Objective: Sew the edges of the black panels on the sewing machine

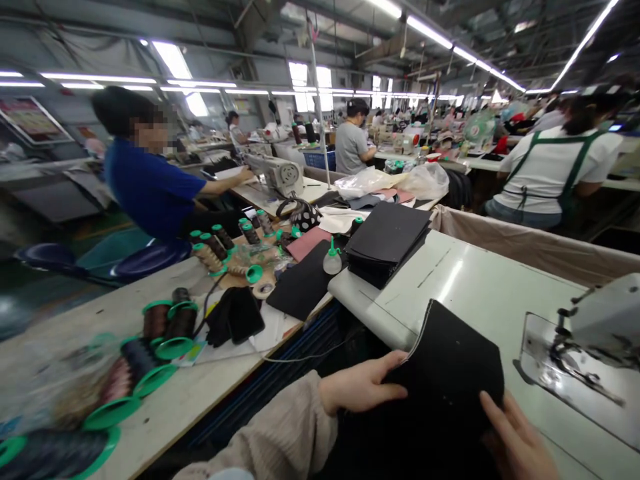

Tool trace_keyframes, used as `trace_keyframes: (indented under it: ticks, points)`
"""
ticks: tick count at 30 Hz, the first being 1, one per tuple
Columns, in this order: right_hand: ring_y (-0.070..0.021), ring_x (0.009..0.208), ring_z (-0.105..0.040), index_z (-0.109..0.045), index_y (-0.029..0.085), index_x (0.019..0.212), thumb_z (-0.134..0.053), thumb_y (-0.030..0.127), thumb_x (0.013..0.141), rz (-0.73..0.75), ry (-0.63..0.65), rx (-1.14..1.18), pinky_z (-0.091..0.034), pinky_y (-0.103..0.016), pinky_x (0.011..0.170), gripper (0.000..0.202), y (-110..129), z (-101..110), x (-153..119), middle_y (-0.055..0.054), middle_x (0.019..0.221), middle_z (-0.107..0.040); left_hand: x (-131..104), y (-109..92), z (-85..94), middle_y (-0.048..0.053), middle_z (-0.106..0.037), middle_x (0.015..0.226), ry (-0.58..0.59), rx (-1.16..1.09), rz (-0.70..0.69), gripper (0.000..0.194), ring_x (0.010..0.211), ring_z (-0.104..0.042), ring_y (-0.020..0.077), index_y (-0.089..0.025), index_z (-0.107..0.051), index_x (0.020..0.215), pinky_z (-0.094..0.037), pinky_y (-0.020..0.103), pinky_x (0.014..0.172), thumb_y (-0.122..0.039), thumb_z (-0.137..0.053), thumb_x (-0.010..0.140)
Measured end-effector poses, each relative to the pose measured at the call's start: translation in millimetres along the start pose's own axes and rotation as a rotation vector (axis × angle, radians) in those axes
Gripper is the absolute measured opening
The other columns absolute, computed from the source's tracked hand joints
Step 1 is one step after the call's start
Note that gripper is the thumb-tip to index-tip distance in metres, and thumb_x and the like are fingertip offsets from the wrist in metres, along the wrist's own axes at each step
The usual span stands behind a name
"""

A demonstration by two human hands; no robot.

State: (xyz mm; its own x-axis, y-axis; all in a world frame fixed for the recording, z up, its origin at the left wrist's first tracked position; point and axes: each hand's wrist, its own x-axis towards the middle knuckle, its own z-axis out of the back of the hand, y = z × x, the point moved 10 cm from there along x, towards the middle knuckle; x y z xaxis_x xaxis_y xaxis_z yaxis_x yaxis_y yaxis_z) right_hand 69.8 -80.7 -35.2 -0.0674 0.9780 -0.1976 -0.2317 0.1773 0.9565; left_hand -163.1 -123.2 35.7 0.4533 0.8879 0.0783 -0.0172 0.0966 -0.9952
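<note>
A black fabric panel [453, 353] with light stitching along its left edge is held up in front of me, over the front of the pale sewing table [465, 267]. At its left edge, my left hand [364, 385] pinches it between thumb and fingers. My right hand [520, 437] grips the right edge, its thumb side hidden behind the cloth. The panel's lower part fades into dark shadow. To the right stands the sewing machine [607, 327], its needle area apart from the panel. Beyond the panel, a stack of black panels [387, 233] lies on the table's far left corner.
A small squeeze bottle [332, 261] stands beside the stack. On the left bench [210, 393] lie thread cones [180, 320], a black phone [246, 313] and a cable. A co-worker in blue [145, 180] sits at another sewing machine [275, 173]; others work farther back.
</note>
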Motion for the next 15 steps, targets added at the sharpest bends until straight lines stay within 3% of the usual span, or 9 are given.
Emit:
trace_keyframes:
  ticks: [3, 6, 7, 9, 11, 12, 15]
  points:
    - [-0.0289, 0.088, -0.069, -0.061, 0.031, 0.122, -0.068, 0.058, 0.077, 0.061, 0.168, -0.006, -0.06, -0.036, 0.075, 0.052, 17.2, -48.2, -14.5, -0.004, 0.094, -0.073, -59.0, 7.0, 39.2, 0.004, -0.064, 0.126, -0.106, 0.151, 0.092, 0.046, 0.117, -0.059, 0.0236, -0.026, -0.055, 0.136, -0.041, 0.041, 0.107, -0.03, -0.061, 0.09]
    - [-0.026, 0.081, -0.068, -0.065, 0.027, 0.107, -0.067, 0.056, 0.082, 0.148, 0.371, -0.014, -0.059, -0.036, 0.076, 0.038, 37.6, -110.5, -32.4, -0.004, 0.089, -0.071, -122.7, 36.8, 81.6, 0.004, -0.059, 0.137, -0.381, 0.073, 0.173, 0.052, 0.13, -0.051, 0.0251, -0.029, -0.054, 0.137, -0.034, 0.043, 0.115, -0.034, -0.067, 0.086]
    - [-0.0251, 0.083, -0.068, -0.062, 0.028, 0.116, -0.063, 0.054, 0.086, 0.16, 0.453, 0.01, -0.059, -0.037, 0.078, 0.04, 45.3, -130.1, -37.6, -0.005, 0.093, -0.07, -144.8, 47.8, 96.8, 0.004, -0.057, 0.14, -0.507, 0.019, 0.198, 0.056, 0.134, -0.048, 0.0261, -0.03, -0.054, 0.137, -0.034, 0.044, 0.115, -0.036, -0.069, 0.083]
    - [-0.0235, 0.094, -0.068, -0.042, 0.032, 0.141, -0.056, 0.05, 0.093, 0.179, 0.592, 0.089, -0.057, -0.039, 0.087, 0.053, 63.7, -157.1, -43.1, -0.005, 0.109, -0.068, -191.1, 60.7, 132.9, 0.004, -0.052, 0.145, -0.823, -0.084, 0.211, 0.068, 0.137, -0.045, 0.0278, -0.031, -0.05, 0.14, -0.037, 0.044, 0.114, -0.04, -0.074, 0.078]
    - [-0.0224, 0.102, -0.067, -0.02, 0.036, 0.152, -0.051, 0.048, 0.096, 0.212, 0.628, 0.115, -0.053, -0.043, 0.095, 0.064, 80.4, -160.6, -36.0, -0.006, 0.12, -0.065, -231.6, 52.0, 171.8, 0.002, -0.046, 0.15, -1.122, -0.109, 0.142, 0.078, 0.139, -0.043, 0.0276, -0.034, -0.041, 0.145, -0.041, 0.041, 0.112, -0.043, -0.075, 0.076]
    - [-0.0223, 0.101, -0.067, -0.017, 0.035, 0.153, -0.051, 0.048, 0.096, 0.227, 0.602, 0.1, -0.053, -0.043, 0.095, 0.067, 85.6, -154.0, -27.0, -0.007, 0.121, -0.065, -244.3, 40.4, 191.0, 0.0, -0.044, 0.152, -1.218, -0.086, 0.092, 0.08, 0.139, -0.043, 0.027, -0.035, -0.037, 0.147, -0.042, 0.039, 0.111, -0.042, -0.074, 0.077]
    - [-0.0227, 0.085, -0.069, -0.025, 0.03, 0.15, -0.052, 0.053, 0.094, 0.239, 0.406, 0.049, -0.058, -0.042, 0.083, 0.067, 86.9, -111.7, 11.7, -0.009, 0.11, -0.068, -245.6, -2.0, 250.4, 0.001, -0.046, 0.15, -1.29, 0.056, 0.014, 0.077, 0.134, -0.049, 0.0269, -0.034, -0.031, 0.15, -0.047, 0.036, 0.106, -0.035, -0.068, 0.082]
